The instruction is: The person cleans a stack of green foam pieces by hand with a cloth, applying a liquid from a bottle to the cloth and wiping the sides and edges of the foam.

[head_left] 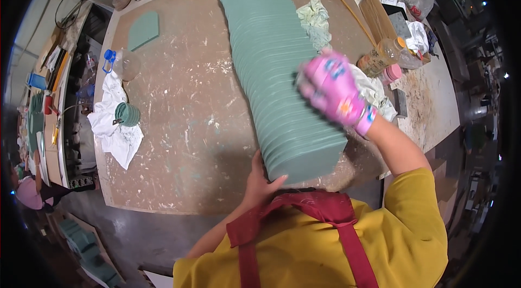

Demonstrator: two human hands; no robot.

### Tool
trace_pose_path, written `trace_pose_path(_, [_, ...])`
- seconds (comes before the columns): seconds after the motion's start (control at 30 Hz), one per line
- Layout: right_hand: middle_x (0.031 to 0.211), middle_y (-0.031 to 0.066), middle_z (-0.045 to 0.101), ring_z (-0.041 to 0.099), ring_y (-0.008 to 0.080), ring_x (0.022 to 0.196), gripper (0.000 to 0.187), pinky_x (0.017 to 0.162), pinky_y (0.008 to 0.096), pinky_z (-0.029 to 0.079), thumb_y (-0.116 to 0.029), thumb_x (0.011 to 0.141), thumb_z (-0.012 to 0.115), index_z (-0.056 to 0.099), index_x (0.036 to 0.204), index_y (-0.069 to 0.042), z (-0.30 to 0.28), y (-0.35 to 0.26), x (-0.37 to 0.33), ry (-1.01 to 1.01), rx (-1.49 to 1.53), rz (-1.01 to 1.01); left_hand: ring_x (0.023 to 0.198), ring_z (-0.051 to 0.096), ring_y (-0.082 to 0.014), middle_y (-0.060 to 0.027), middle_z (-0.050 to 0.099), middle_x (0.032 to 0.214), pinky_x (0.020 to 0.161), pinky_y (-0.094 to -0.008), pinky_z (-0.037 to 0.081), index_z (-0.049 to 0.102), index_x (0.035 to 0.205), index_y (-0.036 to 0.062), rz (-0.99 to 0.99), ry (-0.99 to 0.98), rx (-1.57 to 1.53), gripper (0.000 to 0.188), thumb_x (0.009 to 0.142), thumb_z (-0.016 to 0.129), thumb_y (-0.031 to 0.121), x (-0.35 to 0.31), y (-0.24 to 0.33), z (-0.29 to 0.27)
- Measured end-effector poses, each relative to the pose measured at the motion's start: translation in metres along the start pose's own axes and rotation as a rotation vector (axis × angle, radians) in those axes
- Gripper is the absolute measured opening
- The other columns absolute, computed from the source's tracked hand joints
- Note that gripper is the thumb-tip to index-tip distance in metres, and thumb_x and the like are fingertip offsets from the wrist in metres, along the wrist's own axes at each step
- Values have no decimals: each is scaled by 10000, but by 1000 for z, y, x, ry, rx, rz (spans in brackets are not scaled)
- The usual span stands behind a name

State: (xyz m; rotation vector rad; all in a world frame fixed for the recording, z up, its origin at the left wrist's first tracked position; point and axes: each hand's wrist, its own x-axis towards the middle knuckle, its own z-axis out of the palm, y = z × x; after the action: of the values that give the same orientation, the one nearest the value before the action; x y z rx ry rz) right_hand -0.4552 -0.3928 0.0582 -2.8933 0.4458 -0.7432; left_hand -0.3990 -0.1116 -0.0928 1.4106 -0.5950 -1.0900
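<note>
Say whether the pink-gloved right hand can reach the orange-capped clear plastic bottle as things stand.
Probably yes: the right hand, at the stack of flat green pieces, is near the bottle, with nothing tall between. Blur hides whether its grip is free.

The worktop [184, 103] carries a stack [274, 60] beneath the right grip [332, 88] and a bottle [379, 59] to that grip's right.

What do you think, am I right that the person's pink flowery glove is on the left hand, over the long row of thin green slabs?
Not quite: the pink flowery glove is on the right hand, as the head view shows. It is over the long row of thin green slabs, as you said.
</note>
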Motion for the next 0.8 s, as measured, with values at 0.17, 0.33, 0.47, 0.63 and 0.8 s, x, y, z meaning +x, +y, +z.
trace_pose_path(0.17, [840,50,626,612,247,859,270,1013,440,357,-135,764,639,597,1025,-81,1,32,-6,-40,-115,0,1194,489,-279,-233,443,1316,992,-365,408,146,1430,-24,30,19,22,950,745,784,139,-6,6,0])
trace_pose_path(0.33, [792,64,617,620,241,797,222,957,398,389,-135,777,646,600,989,-88,34,39,1,-100,1121,538,1202,488,-279,-237,443,1324,1000,-364,404,142,1432,-21,72,6,73,957,748,788,152,-3,7,0])
trace_pose_path(0.47, [753,50,602,615,230,758,216,780,337,459,-103,744,652,598,953,-89,44,67,35,-22,347,67,1224,481,-287,-251,441,1330,1010,-367,397,143,1429,-27,57,8,184,963,746,792,173,-5,15,-1])
trace_pose_path(0.63, [681,49,542,591,187,736,273,752,319,485,-272,923,445,558,823,-45,23,13,42,6,298,-176,1221,491,-305,-263,464,1311,1004,-376,407,150,1427,-29,115,16,183,969,740,798,186,-2,4,-2])
trace_pose_path(0.8, [780,99,616,600,282,805,128,828,407,452,-186,805,617,584,848,-70,8,59,43,-58,-338,123,1217,499,-312,-266,473,1304,997,-376,415,161,1420,-33,61,18,238,969,734,805,198,-2,23,-2])
